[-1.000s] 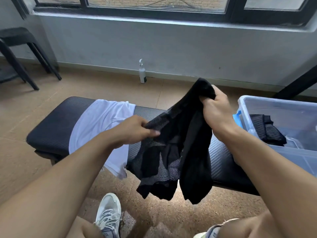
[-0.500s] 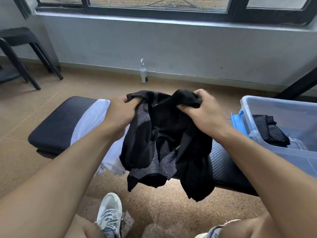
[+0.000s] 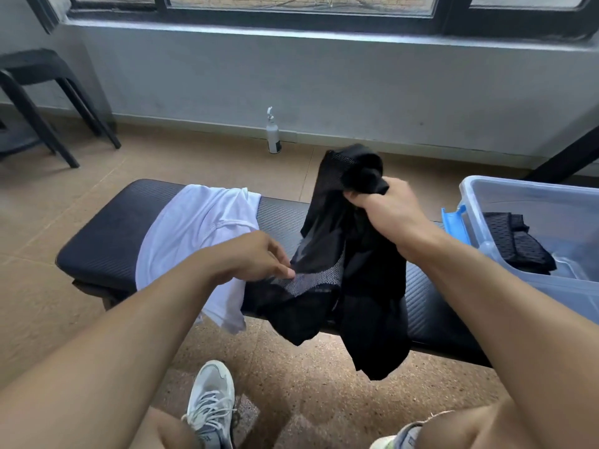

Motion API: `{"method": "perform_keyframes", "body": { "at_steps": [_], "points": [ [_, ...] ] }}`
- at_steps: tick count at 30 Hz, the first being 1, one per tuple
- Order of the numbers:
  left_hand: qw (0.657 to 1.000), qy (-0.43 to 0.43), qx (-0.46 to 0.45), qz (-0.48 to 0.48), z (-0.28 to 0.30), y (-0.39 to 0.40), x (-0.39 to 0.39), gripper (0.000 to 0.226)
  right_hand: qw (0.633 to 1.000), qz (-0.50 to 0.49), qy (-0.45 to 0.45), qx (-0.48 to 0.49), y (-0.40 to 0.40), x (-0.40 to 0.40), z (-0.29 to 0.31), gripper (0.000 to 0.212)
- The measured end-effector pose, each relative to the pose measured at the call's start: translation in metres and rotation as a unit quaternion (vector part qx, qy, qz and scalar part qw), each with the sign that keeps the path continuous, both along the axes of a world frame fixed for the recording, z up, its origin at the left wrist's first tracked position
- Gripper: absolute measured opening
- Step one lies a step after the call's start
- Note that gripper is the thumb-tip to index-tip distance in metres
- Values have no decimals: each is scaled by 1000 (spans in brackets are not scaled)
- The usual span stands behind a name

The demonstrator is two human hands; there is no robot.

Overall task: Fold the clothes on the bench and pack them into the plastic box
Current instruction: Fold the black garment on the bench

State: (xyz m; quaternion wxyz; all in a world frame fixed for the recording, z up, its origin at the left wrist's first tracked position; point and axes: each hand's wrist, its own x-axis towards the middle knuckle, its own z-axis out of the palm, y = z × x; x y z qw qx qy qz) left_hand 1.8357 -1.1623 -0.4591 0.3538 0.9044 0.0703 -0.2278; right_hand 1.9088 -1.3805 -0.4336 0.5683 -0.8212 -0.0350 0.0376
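a black padded bench (image 3: 107, 241) runs across a tan tiled floor (image 3: 201, 163), below a grey wall and a dark-framed window (image 3: 291, 8). on the bench's left half a white garment (image 3: 194, 234) lies draped, its hem hanging off the near edge. above the bench's middle the right hand (image 3: 392, 212) holds its fingers curled tight round the bunched top of a black garment (image 3: 359, 273), which hangs down past the near edge. the left hand (image 3: 256, 257) touches a grey mesh panel of that garment, fingers loosely extended; whether it pinches the cloth cannot be told. right of the bench stands a clear plastic box (image 3: 505, 199), cut off by the frame, with a folded black item (image 3: 518, 244) inside. behind the bench a small spray bottle (image 3: 273, 132) stands at the wall; its label is illegible. far left, a black stool (image 3: 39, 92) is partly cropped. a grey sneaker (image 3: 210, 406) rests on the floor before the bench.
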Motion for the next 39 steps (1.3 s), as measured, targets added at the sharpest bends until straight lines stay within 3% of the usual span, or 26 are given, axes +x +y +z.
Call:
{"method": "perform_keyframes", "body": {
  "at_steps": [3, 6, 8, 11, 13, 16, 17, 19, 21, 25, 28, 32, 35, 37, 39],
  "points": [
    [998, -39, 4, 47, -7, 4, 7, 20, 998, -26, -11, 51, -4, 5, 0, 14],
    [987, -51, -88, 123, -13, 4, 14, 35, 991, 47, 22, 121, -7, 1, 4, 3],
    [983, -66, -99, 139, -13, 4, 16, 53, 974, 108, 48, 192, -9, -7, 12, 8],
    [976, -100, -161, 108, -5, 5, 17, 92, 938, 200, 84, 271, -11, -18, 24, 18],
    [975, -112, -183, 56, -1, 5, 15, 93, 929, 227, 107, 271, -9, -24, 27, 21],
    [974, -130, -181, 50, 1, 0, 16, 20, 965, 163, 94, 181, -7, -16, 20, 14],
    [969, -146, -183, 80, 2, 0, 18, 7, 980, 119, 77, 139, -7, -10, 16, 10],
    [955, -174, -175, 166, 1, 5, 22, 15, 997, 18, 36, 70, -11, -1, 7, 2],
    [934, -188, -179, 244, 4, 13, 25, 20, 999, -44, -7, 4, -16, 6, 0, 13],
    [906, -179, -228, 309, 9, 27, 27, 18, 983, 0, -29, -182, -19, 3, 1, 21],
    [888, -199, -243, 335, 9, 29, 28, 25, 925, 38, -13, -377, -18, -2, 2, 29],
    [860, -260, -254, 359, 13, 20, 25, 32, 909, -26, -74, -409, -10, -10, 17, 29],
    [802, -308, -317, 403, 26, 12, 24, 33, 950, -88, -80, -289, -12, -8, 31, 41],
    [758, -293, -381, 441, 35, 11, 24, 32, 994, -94, 25, -43, -12, -7, 36, 41],
    [712, -212, -465, 481, 38, 16, 25, 26, 956, -68, 185, 216, -10, -7, 36, 34]
  ]
}}
